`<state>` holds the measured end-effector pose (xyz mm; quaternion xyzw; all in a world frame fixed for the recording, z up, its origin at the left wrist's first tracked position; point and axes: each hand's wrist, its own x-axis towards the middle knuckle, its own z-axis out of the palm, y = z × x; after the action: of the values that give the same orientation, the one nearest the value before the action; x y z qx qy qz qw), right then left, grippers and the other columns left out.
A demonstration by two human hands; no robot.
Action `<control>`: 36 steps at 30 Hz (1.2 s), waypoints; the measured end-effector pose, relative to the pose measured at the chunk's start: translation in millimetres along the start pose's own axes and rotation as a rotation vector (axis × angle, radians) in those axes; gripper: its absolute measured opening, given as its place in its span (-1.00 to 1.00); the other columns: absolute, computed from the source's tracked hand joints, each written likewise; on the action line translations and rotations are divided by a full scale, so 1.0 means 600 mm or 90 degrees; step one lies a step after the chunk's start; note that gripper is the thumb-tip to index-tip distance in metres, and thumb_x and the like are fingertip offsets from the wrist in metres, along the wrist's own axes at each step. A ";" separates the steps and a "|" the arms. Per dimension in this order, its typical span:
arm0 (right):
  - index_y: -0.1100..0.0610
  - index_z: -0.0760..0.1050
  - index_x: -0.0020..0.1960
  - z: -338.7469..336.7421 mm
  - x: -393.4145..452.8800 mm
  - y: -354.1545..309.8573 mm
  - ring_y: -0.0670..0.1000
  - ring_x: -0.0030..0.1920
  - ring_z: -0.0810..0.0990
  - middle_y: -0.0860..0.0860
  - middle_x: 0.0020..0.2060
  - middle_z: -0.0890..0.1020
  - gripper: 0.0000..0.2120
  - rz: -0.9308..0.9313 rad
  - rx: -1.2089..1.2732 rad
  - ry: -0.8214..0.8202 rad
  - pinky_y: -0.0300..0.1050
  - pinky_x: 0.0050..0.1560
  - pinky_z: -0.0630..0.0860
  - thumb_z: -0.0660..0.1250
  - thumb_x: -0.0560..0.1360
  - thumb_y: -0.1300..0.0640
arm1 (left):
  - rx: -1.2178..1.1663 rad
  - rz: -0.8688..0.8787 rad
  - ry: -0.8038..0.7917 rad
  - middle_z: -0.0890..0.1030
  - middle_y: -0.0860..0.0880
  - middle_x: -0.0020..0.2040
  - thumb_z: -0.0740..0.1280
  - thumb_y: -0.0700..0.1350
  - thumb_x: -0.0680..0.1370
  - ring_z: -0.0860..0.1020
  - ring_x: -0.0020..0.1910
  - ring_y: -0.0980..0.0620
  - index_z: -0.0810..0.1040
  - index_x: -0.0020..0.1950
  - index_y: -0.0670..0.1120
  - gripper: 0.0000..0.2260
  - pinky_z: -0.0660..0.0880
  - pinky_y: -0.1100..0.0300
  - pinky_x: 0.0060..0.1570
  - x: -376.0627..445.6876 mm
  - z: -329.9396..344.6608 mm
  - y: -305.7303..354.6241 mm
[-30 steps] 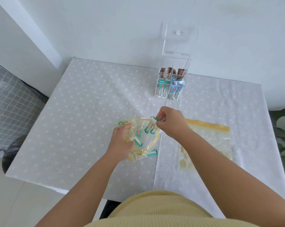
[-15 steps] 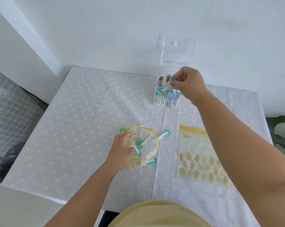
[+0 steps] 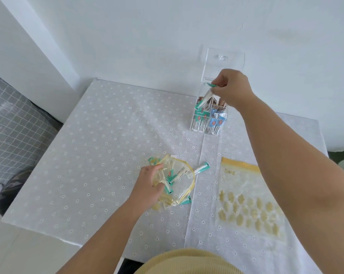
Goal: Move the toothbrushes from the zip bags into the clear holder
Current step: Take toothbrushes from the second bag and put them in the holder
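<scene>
Clear holder [image 3: 208, 123] at far right of table [image 3: 88, 155], by the wall. Crumpled zip bag [image 3: 175, 186] near centre, one toothbrush [image 3: 201, 169] lying just right of it. Flat zip bag [image 3: 250, 200] further right, nearer the near edge.

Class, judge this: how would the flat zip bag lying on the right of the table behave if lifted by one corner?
The flat zip bag looks like thin clear film, so it would probably droop. It appears empty, so likely very light. Its yellow zip strip seems the stiffest part.
</scene>
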<state>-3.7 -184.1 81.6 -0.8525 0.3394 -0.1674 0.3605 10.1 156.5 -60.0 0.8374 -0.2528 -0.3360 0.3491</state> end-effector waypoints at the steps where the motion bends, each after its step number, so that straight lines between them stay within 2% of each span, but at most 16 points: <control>1: 0.03 0.55 -0.23 -0.003 0.004 0.000 -0.16 -0.41 0.47 0.01 -0.28 0.61 -0.86 -0.003 0.001 0.007 -0.37 -0.47 0.40 0.43 0.36 0.25 | 0.002 0.000 0.000 0.29 0.14 0.21 0.30 -0.15 0.48 0.47 -0.32 0.18 0.32 0.36 0.30 -0.47 0.39 0.45 -0.36 0.001 0.000 0.000; 4: 0.06 0.55 -0.18 0.005 0.008 0.008 -0.14 -0.38 0.49 0.03 -0.24 0.62 -0.88 -0.005 -0.059 -0.038 -0.35 -0.44 0.40 0.41 0.39 0.26 | -0.004 0.003 -0.003 0.30 0.14 0.21 0.30 -0.16 0.48 0.46 -0.35 0.20 0.33 0.36 0.30 -0.46 0.40 0.44 -0.36 0.002 0.000 0.000; 7: 0.08 0.56 -0.16 0.024 0.002 0.025 -0.03 -0.27 0.55 0.08 -0.17 0.65 -0.88 0.006 -0.105 -0.102 -0.19 -0.26 0.56 0.39 0.40 0.28 | -0.002 0.012 -0.007 0.30 0.13 0.22 0.30 -0.17 0.48 0.46 -0.32 0.22 0.33 0.35 0.29 -0.47 0.40 0.45 -0.33 0.002 -0.001 0.003; 10: 0.10 0.59 -0.13 0.038 -0.001 0.042 -0.03 -0.23 0.54 0.08 -0.14 0.68 -0.92 0.024 -0.123 -0.120 -0.17 -0.18 0.51 0.43 0.40 0.24 | -0.004 0.018 -0.006 0.30 0.13 0.20 0.30 -0.16 0.47 0.46 -0.35 0.31 0.33 0.33 0.32 -0.47 0.41 0.44 -0.33 0.002 -0.004 0.003; 13: 0.08 0.61 -0.14 0.044 0.000 0.047 -0.09 -0.28 0.53 -0.04 -0.21 0.64 -0.92 0.058 -0.059 -0.073 -0.26 -0.33 0.44 0.49 0.39 0.16 | 0.002 0.007 -0.003 0.30 0.16 0.19 0.31 -0.13 0.47 0.49 -0.35 0.22 0.32 0.29 0.38 -0.47 0.42 0.41 -0.36 0.003 -0.006 0.000; 15: 0.07 0.60 -0.18 0.046 0.001 0.046 -0.14 -0.35 0.50 -0.09 -0.25 0.60 -0.90 0.081 0.013 -0.032 -0.26 -0.36 0.43 0.52 0.37 0.13 | 0.010 0.001 -0.002 0.30 0.17 0.19 0.32 -0.11 0.47 0.51 -0.30 0.19 0.31 0.29 0.40 -0.47 0.41 0.40 -0.34 0.004 -0.006 -0.003; 19: 0.12 0.59 -0.14 0.055 -0.005 0.043 -0.11 -0.38 0.49 -0.02 -0.31 0.60 -0.86 0.110 0.121 -0.033 -0.22 -0.35 0.48 0.53 0.38 0.14 | 0.009 -0.007 -0.004 0.29 0.17 0.20 0.32 -0.11 0.48 0.49 -0.37 0.20 0.31 0.33 0.35 -0.47 0.42 0.40 -0.38 0.005 -0.003 -0.006; 21: 0.11 0.56 -0.14 0.061 -0.010 0.045 -0.03 -0.30 0.56 0.08 -0.24 0.64 -0.85 0.119 0.154 -0.047 -0.11 -0.26 0.58 0.53 0.38 0.18 | 0.006 -0.009 -0.007 0.29 0.17 0.20 0.31 -0.12 0.48 0.48 -0.41 0.23 0.31 0.34 0.34 -0.47 0.43 0.39 -0.40 0.005 -0.003 -0.007; 23: 0.08 0.51 -0.16 0.068 -0.014 0.051 0.03 -0.24 0.59 0.13 -0.18 0.66 -0.82 0.120 0.170 -0.056 -0.02 -0.21 0.59 0.50 0.39 0.24 | -0.010 -0.012 -0.013 0.28 0.20 0.18 0.29 -0.12 0.47 0.46 -0.46 0.22 0.32 0.33 0.35 -0.47 0.45 0.38 -0.42 0.004 -0.003 -0.007; 26: 0.02 0.47 -0.05 0.073 -0.017 0.062 0.01 -0.24 0.59 -0.01 -0.24 0.66 -0.77 0.130 0.169 -0.082 -0.14 -0.35 0.52 0.45 0.41 0.27 | -0.017 -0.017 -0.015 0.27 0.22 0.17 0.29 -0.12 0.47 0.46 -0.46 0.23 0.32 0.32 0.36 -0.48 0.47 0.37 -0.43 0.003 -0.004 -0.006; 30: -0.01 0.45 0.19 0.073 -0.028 0.069 -0.09 -0.26 0.57 -0.05 -0.06 0.66 -0.66 0.109 0.103 -0.117 -0.24 -0.41 0.48 0.40 0.46 0.18 | -0.012 -0.022 -0.011 0.28 0.19 0.18 0.29 -0.12 0.47 0.47 -0.45 0.24 0.32 0.33 0.34 -0.49 0.45 0.37 -0.43 0.004 -0.006 -0.008; 32: 0.01 0.50 0.18 0.068 -0.036 0.064 -0.08 -0.21 0.55 -0.05 0.01 0.64 -0.71 0.093 0.066 -0.083 -0.20 -0.33 0.54 0.38 0.48 0.14 | -0.009 -0.021 -0.011 0.29 0.18 0.19 0.29 -0.12 0.47 0.47 -0.45 0.25 0.32 0.34 0.32 -0.48 0.44 0.38 -0.43 0.005 -0.006 -0.008; 34: 0.03 0.55 0.12 0.066 -0.054 0.048 -0.11 -0.24 0.52 -0.04 0.01 0.64 -0.78 0.074 0.050 -0.020 -0.17 -0.23 0.55 0.32 0.48 0.19 | -0.010 -0.015 -0.008 0.29 0.17 0.20 0.29 -0.13 0.47 0.46 -0.45 0.24 0.33 0.36 0.30 -0.48 0.45 0.38 -0.42 0.005 -0.006 -0.007; 36: 0.03 0.59 -0.01 0.071 -0.088 0.023 -0.18 -0.37 0.46 -0.07 -0.10 0.64 -0.79 0.056 0.085 0.011 -0.29 -0.32 0.46 0.26 0.48 0.27 | -0.004 -0.015 -0.003 0.30 0.16 0.21 0.29 -0.14 0.47 0.45 -0.46 0.22 0.33 0.37 0.28 -0.47 0.46 0.37 -0.41 0.005 -0.006 -0.004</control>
<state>-25.2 -132.7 40.4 -0.8094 0.3680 -0.1811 0.4203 15.2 157.6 -61.1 0.8387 -0.2425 -0.3428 0.3468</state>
